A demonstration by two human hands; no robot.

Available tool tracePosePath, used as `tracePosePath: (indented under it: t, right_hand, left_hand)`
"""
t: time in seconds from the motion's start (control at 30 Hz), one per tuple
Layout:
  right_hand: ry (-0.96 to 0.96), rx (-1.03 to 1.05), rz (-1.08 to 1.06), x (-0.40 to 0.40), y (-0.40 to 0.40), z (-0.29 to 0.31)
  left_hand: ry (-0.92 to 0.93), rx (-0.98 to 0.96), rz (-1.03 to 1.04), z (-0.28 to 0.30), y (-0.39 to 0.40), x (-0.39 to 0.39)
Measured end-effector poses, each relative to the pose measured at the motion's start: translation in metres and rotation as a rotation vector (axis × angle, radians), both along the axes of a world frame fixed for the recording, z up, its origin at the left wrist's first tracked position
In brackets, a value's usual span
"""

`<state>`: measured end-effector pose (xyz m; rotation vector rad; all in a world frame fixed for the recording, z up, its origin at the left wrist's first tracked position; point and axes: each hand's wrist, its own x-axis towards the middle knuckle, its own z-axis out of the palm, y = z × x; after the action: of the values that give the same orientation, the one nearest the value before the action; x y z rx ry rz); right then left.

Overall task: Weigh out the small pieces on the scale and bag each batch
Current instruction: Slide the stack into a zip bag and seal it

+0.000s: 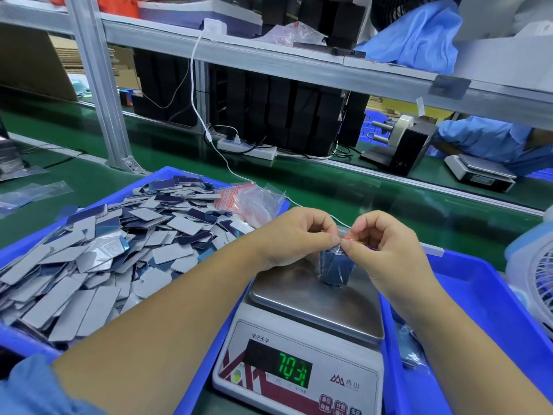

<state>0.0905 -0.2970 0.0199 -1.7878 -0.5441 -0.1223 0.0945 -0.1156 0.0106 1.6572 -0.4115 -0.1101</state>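
Item 1, landmark: the scale (302, 348), steel pan with a green readout that I make out as roughly 70.3, the last digit blurred.

Item 2: blue tray (27, 244), left of the scale. Contents: a heaped pile of small flat pieces (98, 250), grey on one face and dark blue on the other, lying loose and overlapping. At the tray's far corner, beyond the scale, I log a sheaf of empty zip bags (248, 202), clear with red seal strips.

Item 3: second blue tray (466, 298), right of the scale. I see a few filled packets (411, 348) at its near side, partly hidden by the forearm.

Item 4: the small clear bag (336, 266), standing on the scale pan, filled with a batch of dark blue pieces, red seal strip at the top.

Item 5: left hand (294, 235), above the scale pan, fingers curled, thumb and forefinger pinching the left end of the bag's seal.

Item 6: right hand (386, 241), above the scale's right edge, fingers curled, thumb and forefinger pinching the seal beside the left hand; fingertips of both hands nearly touch.
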Motion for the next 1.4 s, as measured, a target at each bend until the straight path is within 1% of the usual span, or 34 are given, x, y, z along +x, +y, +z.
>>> tracePosePath:
  t: [0.23, 0.4, 0.63, 0.83, 0.93, 1.07, 1.3, 1.4]
  right_hand:
    - [-0.022, -0.012, -0.02, 0.002, -0.002, -0.001]
    - [0.008, 0.016, -0.003, 0.002, -0.004, 0.001]
    - [0.08, 0.057, 0.014, 0.001, -0.006, 0.005]
    - [0.106, 0.057, -0.037, 0.001, -0.005, 0.008]
    - [0.105, 0.055, -0.029, 0.001, -0.005, 0.008]
    - [0.112, 0.059, -0.019, 0.001, -0.006, 0.007]
    - [0.143, 0.067, -0.029, 0.006, -0.012, 0.005]
    - [0.125, 0.083, -0.043, 0.007, -0.013, 0.004]
  left_hand:
    - [-0.038, 0.006, 0.035, -0.006, -0.002, 0.002]
    - [-0.075, -0.019, 0.03, -0.006, -0.001, 0.003]
    - [-0.12, 0.062, 0.021, -0.004, 0.0, 0.004]
    - [-0.043, 0.106, 0.069, -0.002, 0.011, 0.005]
    - [-0.066, 0.132, 0.077, -0.001, 0.015, 0.006]
    - [-0.076, 0.11, 0.05, -0.001, 0.014, 0.005]
    - [-0.009, 0.082, 0.113, -0.002, 0.02, 0.008]
    - [-0.012, 0.057, 0.103, -0.002, 0.021, 0.008]
